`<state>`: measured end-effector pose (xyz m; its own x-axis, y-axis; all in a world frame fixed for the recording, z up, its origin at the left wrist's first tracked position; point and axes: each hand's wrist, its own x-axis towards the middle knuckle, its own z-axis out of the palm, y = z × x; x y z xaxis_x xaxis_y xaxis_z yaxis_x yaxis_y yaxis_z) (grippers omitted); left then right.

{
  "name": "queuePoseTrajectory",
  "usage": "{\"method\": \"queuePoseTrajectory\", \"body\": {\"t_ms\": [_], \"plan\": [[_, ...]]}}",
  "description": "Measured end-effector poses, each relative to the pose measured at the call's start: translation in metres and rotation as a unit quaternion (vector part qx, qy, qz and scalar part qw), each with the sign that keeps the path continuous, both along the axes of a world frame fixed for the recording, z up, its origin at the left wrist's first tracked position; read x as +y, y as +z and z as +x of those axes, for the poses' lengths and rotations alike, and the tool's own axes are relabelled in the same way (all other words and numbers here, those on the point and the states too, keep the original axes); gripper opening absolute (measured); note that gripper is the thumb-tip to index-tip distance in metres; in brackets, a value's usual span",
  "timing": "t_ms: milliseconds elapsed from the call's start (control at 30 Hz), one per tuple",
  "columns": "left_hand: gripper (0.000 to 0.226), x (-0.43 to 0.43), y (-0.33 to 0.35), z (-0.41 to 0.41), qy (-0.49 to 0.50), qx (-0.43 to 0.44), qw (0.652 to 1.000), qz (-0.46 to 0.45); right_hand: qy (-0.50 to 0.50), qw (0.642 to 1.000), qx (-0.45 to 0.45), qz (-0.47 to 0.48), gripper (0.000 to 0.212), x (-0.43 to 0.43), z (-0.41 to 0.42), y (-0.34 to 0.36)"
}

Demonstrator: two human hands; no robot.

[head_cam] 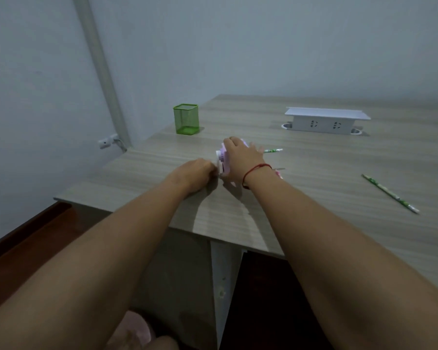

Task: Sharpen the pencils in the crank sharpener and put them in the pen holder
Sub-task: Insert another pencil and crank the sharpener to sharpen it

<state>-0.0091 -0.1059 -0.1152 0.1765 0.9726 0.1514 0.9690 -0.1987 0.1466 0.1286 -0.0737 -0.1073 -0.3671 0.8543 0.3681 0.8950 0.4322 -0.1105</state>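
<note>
1. Desk, near right: one loose pencil lies flat, well apart from both hands. It looks untouched.
2. Left hand: low over the desk, fingers curled against the left end of the pink sharpener, where the crank should sit. The fingers hide the handle, so I cannot tell whether they clamp it.
3. Right hand, red string at the wrist: laid over the top of the sharpener, fingers wrapped down around it, pinning the body to the desk.
4. Second pencil: pokes out roughly level from the sharpener's right side, just past the right fingertips. Its working end is hidden, presumably seated in the hole.
5. Pen holder: green mesh, upright, further back and to the left. No pencil shows in it.
6. Socket box: far back right, not involved.
7. Judgement: the step in hand is sharpening the first pencil, so the task is at an early stage. The next move calls for a firm downward hold from the right hand while the crank turns. Then the pencil must be drawn straight out and carried to the pen holder, before the loose pencil is fetched.
</note>
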Motion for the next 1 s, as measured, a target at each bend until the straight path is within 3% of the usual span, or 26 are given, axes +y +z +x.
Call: {"method": "queuePoseTrajectory", "body": {"t_ms": [267, 533, 733, 1000], "plan": [[0.017, 0.027, 0.031, 0.0, 0.011, 0.12, 0.988, 0.099, -0.038, 0.997, -0.009, -0.063, 0.066, -0.006, -0.002, 0.005], [0.017, 0.006, 0.041, -0.013, -0.077, 0.072, 0.972, 0.21, -0.076, 0.989, -0.057, -0.114, 0.076, 0.006, -0.014, 0.02], [0.018, -0.019, 0.018, -0.009, -0.082, 0.028, 0.974, 0.211, -0.073, 0.99, -0.066, -0.096, 0.08, 0.002, -0.014, 0.019], [0.019, -0.019, 0.0, -0.006, -0.065, 0.019, 0.988, 0.139, -0.078, 0.991, -0.063, -0.093, 0.077, 0.004, -0.015, 0.018]]}}
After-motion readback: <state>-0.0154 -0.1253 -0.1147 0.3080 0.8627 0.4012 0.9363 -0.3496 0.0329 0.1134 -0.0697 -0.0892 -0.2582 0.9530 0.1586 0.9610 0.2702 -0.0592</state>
